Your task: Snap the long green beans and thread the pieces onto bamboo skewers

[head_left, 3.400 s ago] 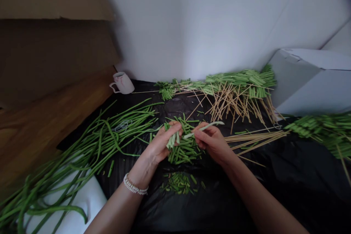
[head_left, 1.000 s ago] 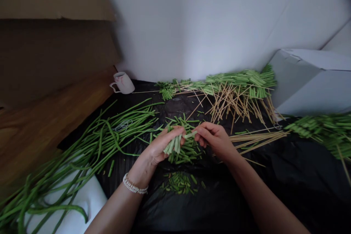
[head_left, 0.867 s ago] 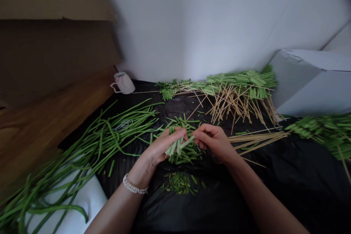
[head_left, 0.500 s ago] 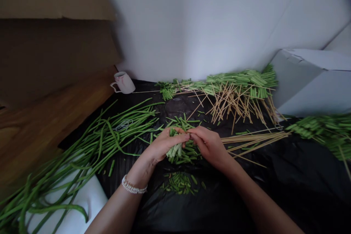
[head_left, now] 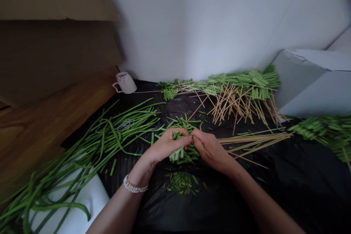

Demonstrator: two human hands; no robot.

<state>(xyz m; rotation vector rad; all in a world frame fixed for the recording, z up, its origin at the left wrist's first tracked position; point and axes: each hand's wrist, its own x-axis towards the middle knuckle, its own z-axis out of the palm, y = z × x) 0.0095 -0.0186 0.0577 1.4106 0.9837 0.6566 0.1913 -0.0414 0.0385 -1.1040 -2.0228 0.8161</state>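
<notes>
My left hand (head_left: 168, 145) is closed around a small row of cut long bean pieces (head_left: 177, 153), their pale ends facing me. Against its fingertips my right hand (head_left: 210, 148) is pinched shut; what lies between those fingers is hidden. Beneath both hands spreads a pile of cut bean pieces (head_left: 189, 120). Closer to me is a little heap of short bean ends (head_left: 181, 183). Loose bamboo skewers (head_left: 255, 138) lie just right of my right hand.
Whole long beans (head_left: 128, 119) stretch across the left over a white object (head_left: 95, 193). Skewered beans (head_left: 241, 80) are stacked along the wall, with more bean pieces (head_left: 323, 131) at right. A mug (head_left: 126, 83), a white box (head_left: 309, 80) and a black plastic sheet (head_left: 219, 208) are around.
My right hand's fingers have curled in more and turned slightly at the left fingertips. The left hand keeps its hold on the bean pieces. The view has shifted slightly.
</notes>
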